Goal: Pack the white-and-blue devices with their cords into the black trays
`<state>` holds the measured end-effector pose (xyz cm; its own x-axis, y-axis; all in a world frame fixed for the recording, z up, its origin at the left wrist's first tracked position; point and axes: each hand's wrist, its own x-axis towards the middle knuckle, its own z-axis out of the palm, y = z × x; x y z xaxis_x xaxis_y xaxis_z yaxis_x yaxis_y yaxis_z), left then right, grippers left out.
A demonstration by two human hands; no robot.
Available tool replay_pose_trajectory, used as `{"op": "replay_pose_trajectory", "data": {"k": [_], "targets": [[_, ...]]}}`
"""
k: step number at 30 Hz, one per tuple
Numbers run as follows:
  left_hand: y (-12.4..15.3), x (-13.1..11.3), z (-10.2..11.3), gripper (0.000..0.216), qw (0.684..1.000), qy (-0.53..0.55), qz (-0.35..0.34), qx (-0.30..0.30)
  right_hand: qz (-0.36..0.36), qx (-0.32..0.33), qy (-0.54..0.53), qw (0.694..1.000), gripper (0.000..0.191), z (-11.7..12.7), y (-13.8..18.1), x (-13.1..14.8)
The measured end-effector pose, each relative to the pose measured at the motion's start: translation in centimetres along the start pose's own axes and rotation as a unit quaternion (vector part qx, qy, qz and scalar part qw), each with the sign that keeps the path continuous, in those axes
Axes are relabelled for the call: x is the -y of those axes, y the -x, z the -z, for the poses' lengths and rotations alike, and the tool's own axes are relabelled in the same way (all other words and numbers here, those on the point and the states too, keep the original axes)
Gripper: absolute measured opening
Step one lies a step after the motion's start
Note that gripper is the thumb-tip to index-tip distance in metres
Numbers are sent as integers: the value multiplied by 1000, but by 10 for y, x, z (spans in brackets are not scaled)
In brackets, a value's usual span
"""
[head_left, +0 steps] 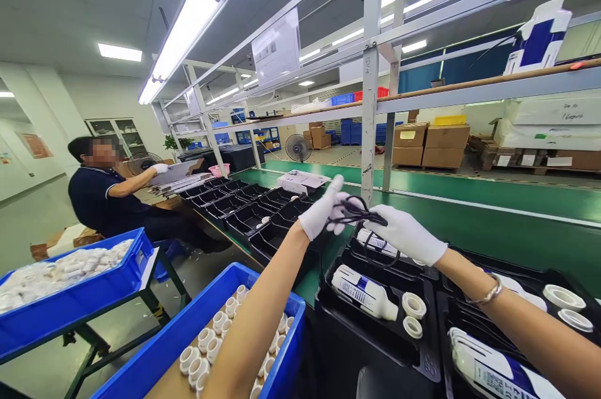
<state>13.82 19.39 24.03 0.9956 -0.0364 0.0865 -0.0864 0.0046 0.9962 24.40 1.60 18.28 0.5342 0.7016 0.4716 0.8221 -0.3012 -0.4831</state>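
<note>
Both my hands wear white gloves and meet above a black tray point(375, 330). My left hand point(323, 211) and my right hand point(406, 233) together hold a thin black cable point(361, 211), looped between the fingers with a strand hanging down. Below them the tray holds a white and blue device point(364, 292) and two white rings point(413, 314). A second black tray point(469, 324) on the right carries a similar device point(498, 371) and more white rings point(563, 299).
A blue bin point(188, 336) of white round caps sits under my left forearm; another blue bin point(94, 286) of white parts stands on a frame to the left. Black trays point(244, 211) line the green conveyor point(493, 223). A seated person in dark clothes point(107, 192) works farther left.
</note>
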Motion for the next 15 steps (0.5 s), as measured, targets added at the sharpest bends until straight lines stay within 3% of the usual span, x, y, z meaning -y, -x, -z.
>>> {"op": "replay_pose_trajectory", "data": {"k": [2,4,6,8,10,11,13,15], "targets": [[-10,2,-8,72,980,131,-102,-114,-49,13,-103,993,33,-11,2,4],[-24,7,-19,68,937,243,-171,-184,-75,53,-193,977,36,-22,3,10],[-38,14,-31,62,909,289,-205,-222,-85,90,-222,967,37,-28,2,15],[-47,26,-39,57,903,279,-238,-225,-85,99,-221,967,37,-28,0,17],[-51,47,-40,65,930,225,-238,-167,-81,65,-242,965,38,-22,-3,15],[-51,61,-39,75,954,184,-207,-114,-74,37,-262,961,39,-18,-4,12],[-49,93,-33,93,990,100,-104,2,-59,-17,-298,953,41,-12,-6,2],[-48,123,-24,93,996,42,-13,74,-52,-58,-271,959,41,-11,-7,-14]]}}
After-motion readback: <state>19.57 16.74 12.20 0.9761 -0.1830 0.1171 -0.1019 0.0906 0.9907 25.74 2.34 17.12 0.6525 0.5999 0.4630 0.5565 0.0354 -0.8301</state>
